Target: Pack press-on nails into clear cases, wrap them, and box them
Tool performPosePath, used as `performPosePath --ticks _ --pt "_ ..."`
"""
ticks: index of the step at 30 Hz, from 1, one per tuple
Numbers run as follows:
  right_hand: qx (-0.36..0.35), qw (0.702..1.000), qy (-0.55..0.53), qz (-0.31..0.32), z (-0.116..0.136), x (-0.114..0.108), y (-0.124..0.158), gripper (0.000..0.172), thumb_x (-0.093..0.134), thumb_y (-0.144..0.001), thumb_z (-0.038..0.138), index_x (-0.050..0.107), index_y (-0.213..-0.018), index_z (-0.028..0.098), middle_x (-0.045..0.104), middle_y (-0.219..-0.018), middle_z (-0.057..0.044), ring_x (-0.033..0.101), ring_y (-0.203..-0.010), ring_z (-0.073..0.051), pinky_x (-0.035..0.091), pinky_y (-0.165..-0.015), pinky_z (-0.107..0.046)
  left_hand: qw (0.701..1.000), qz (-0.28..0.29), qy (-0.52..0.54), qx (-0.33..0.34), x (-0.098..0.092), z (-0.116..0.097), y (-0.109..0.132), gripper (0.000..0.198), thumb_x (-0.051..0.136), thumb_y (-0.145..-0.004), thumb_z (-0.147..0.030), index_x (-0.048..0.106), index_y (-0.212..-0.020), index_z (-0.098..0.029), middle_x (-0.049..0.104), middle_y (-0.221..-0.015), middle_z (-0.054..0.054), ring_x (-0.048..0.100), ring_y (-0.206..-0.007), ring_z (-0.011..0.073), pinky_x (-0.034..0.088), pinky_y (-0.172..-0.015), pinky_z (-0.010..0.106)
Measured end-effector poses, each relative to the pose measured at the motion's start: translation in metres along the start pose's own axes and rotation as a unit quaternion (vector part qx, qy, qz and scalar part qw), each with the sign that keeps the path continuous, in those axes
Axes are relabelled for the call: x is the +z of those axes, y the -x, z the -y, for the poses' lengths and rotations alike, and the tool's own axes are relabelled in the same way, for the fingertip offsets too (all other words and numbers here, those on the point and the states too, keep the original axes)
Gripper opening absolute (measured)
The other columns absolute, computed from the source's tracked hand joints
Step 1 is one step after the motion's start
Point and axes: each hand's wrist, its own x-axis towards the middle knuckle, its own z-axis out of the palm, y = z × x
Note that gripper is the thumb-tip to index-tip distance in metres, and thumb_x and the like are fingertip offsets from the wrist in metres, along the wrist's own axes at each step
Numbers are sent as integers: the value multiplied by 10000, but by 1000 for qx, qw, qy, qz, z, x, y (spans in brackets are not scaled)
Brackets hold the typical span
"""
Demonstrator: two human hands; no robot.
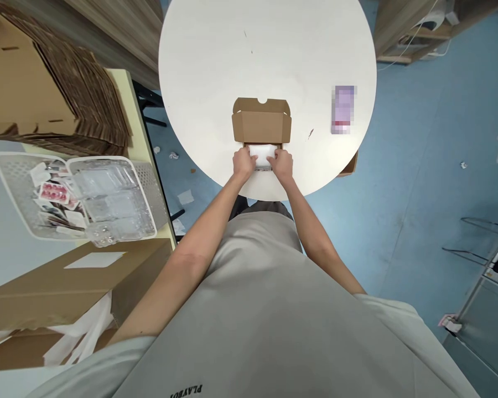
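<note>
A small brown cardboard box [262, 126] lies on the round white table [265, 50] with its lid raised and leaning away from me. Inside its near part is a white wrapped bundle [262, 157]; what the wrap covers is hidden. My left hand [243, 162] is closed at the bundle's left end, thumb on the white surface. On the opposite end my right hand [282, 164] is closed the same way, thumb pressed to it. Both hands also touch the sides of the box.
A pixelated purple item [342, 109] lies on the table's right. On the left stand flattened cardboard boxes [95, 99], two white baskets [149, 221] holding clear plastic cases and small packets, and a large carton [66, 282]. A brown box [350, 166] shows below the table's right edge.
</note>
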Motion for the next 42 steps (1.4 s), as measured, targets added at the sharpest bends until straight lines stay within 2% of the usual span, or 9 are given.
performPosePath --ticks 5,13,16,19,23,27,31,36,42 --pt "-1 1000 16 2 -8 11 -5 181 672 -1033 196 654 -858 242 761 -922 -106 710 -976 -303 581 -1008 -458 997 -47 -16 59 17 13 0 125 736 -976 -350 674 -903 -270 746 -916 134 713 -1035 389 594 -970 566" --pt "2 998 55 6 -2 16 -10 111 672 -1078 190 775 -1051 159 795 -1179 -206 757 -1204 -372 584 -1118 -544 998 -42 -27 39 26 4 1 253 678 -1064 -454 755 -979 -228 770 -1078 206 727 -1159 444 566 -1010 626" --pt "-17 999 35 -15 -6 -1 -11 134 741 -1065 263 796 -1063 141 799 -1123 -222 749 -1239 -422 574 -1159 -610 996 -58 -57 43 7 1 3 255 755 -1019 -469 762 -1007 -215 766 -1127 208 711 -1233 474 558 -1066 630" --pt "-66 995 -24 -77 -23 -33 -19 328 694 -1111 463 803 -1167 158 813 -1093 -193 746 -1246 -426 566 -1182 -663 991 -117 -26 51 -29 3 1 314 791 -1014 -516 762 -1126 -224 756 -1097 167 685 -1304 454 544 -1149 593" --pt "-124 979 -88 -134 -40 -70 -44 528 679 -1096 641 747 -1364 192 808 -1292 -181 753 -1248 -365 581 -1188 -639 983 -173 29 59 -70 3 -20 538 816 -1008 -552 700 -1399 -202 729 -1338 180 676 -1335 391 518 -1233 549" --pt "-118 985 -93 -80 -30 -71 -63 506 705 -1077 647 750 -1300 195 812 -1345 -183 781 -1189 -347 609 -1164 -622 988 -113 58 85 -77 -5 -45 709 861 -961 -560 658 -1521 -176 744 -1368 184 674 -1360 378 514 -1255 560" --pt "-122 984 -117 -57 -19 -58 -62 562 690 -1077 657 738 -1377 184 812 -1397 -191 803 -1221 -351 622 -1172 -593 988 -55 93 111 -69 -10 -48 745 805 -998 -573 626 -1601 -174 774 -1325 172 743 -1278 344 571 -1189 528" --pt "-124 983 -132 -36 -21 -56 -44 730 745 -1031 633 649 -1615 207 749 -1570 -186 809 -1200 -336 641 -1159 -552 987 -32 99 122 -69 -6 -28 861 832 -981 -592 542 -1700 -218 762 -1442 194 784 -1225 338 621 -1116 486" --pt "-150 981 -120 -11 -31 -60 -4 660 689 -1055 462 610 -1684 277 749 -1578 -138 794 -1231 -325 647 -1126 -519 985 -18 88 147 -74 -3 13 808 788 -1023 -538 511 -1727 -255 745 -1493 175 791 -1237 338 643 -1081 462"
